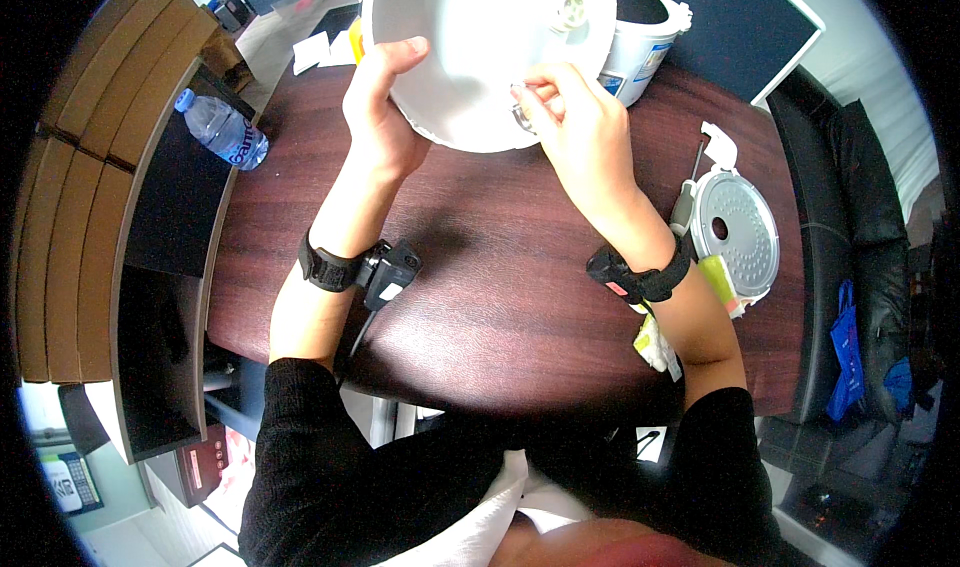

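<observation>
- White tub (470, 57) at 12 o'clock, tipped open toward its owner, left hand (385, 102) clamped on the rim
- Right hand (580, 117) pinching a small shiny part (522, 117) by the wall; can't tell if it's loose
- White pail-shaped body (635, 62), 1 o'clock, open
- Grey perforated disc (750, 252) already off, 3 o'clock; looks mid-job, shiny bit unfinished imo
</observation>
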`<state>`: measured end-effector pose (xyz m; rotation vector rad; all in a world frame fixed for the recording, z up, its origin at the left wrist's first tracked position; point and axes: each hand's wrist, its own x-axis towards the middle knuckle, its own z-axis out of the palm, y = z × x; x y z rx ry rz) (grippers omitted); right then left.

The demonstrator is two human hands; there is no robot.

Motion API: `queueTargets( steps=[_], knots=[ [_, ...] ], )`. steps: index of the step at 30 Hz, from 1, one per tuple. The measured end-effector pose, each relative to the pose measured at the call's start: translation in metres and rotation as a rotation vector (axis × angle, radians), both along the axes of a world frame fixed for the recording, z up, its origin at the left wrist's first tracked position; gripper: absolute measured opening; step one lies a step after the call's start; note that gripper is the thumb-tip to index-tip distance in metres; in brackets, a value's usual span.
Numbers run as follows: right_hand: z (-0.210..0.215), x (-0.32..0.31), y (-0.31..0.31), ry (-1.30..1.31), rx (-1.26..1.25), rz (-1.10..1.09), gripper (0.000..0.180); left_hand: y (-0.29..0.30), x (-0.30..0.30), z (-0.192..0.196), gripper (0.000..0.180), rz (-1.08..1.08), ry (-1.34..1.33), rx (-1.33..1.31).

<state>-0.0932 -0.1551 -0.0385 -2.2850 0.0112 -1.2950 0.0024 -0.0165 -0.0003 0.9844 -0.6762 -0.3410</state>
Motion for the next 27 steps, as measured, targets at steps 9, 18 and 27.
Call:
queueTargets(
  steps=[9, 18, 27],
  knots=[
    [-0.001, 0.0, -0.001, 0.057, -0.024, -0.038, 0.014, 0.0, 0.0, -0.001, 0.062, 0.024, -0.05, 0.049],
    [-0.001, 0.003, -0.008, -0.006, -0.111, -0.002, 0.014, -0.001, -0.004, 0.001, 0.044, 0.009, -0.034, -0.051],
    [0.011, -0.006, -0.011, 0.017, -0.041, 0.07, 0.01, 0.001, -0.003, 0.0, 0.052, 0.012, -0.036, -0.008]
  ],
)
